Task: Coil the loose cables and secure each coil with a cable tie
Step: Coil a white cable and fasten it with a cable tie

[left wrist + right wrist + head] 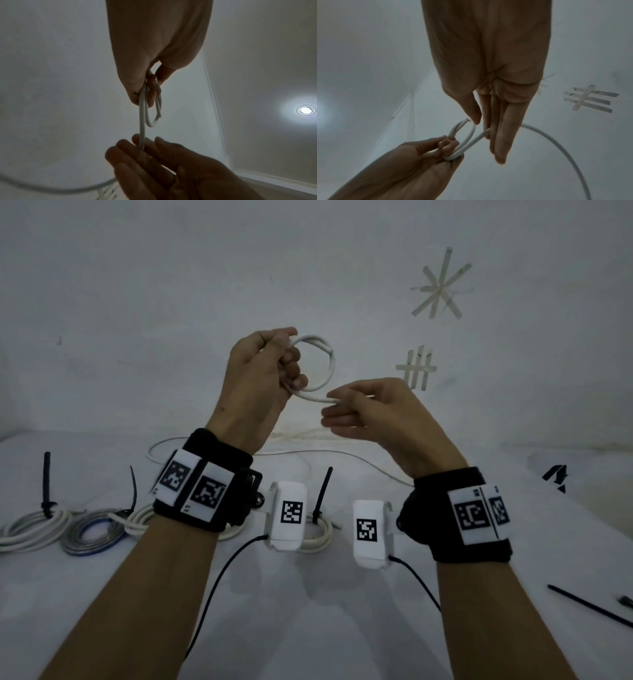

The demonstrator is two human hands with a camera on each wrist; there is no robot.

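- Your left hand (263,378) is up in front of you with its fingers curled round a small white coil (317,363), pinching the loops together at the coil's left side
- Your right hand (373,409) sits just right of and below the coil, fingers nearly straight; the free run of the white cable (311,398) passes between them, held lightly at most
- From that hand the cable drops and trails across the table (308,628) behind your wrists, so the slack lies below and to the right; the right hand is the nearer one to feed the next loop up and leftward
- The coil stands roughly upright, facing you, only a couple of turns so far, with a cut end (467,119) poking out at its top
- The cable looks stiff and springy; I judge the loops will open if the left pinch eases
- Tied coils (30,529) line the table's left side; a loose black cable tie (589,606) lies to your right
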